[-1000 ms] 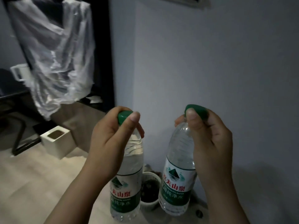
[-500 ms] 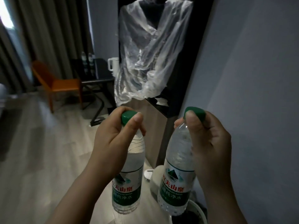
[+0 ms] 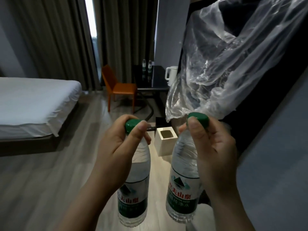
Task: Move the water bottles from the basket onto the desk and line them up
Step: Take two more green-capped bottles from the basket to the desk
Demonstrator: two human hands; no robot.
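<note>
Bed (image 3: pixel 33 100): white sheets, left side.
Plastic cover (image 3: pixel 233 64): clear, hanging upper right.
Desk (image 3: pixel 158 80): dark, far end; two far bottles (image 3: pixel 146 64) stand on it, near a white kettle (image 3: pixel 171 75).
Right bottle (image 3: pixel 183 180): over the floor; green label reads "夫山泉", "纯净水".
Left bottle (image 3: pixel 135 189): alongside, same label, partly hidden.
Right hand (image 3: pixel 215 155): fingers clamped round its green cap.
Left hand (image 3: pixel 116 147): likewise.

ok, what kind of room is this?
Most likely a hotel room: a made bed with white sheets, a dark desk carrying a white kettle, an orange chair beside it, and full-length curtains.
</note>
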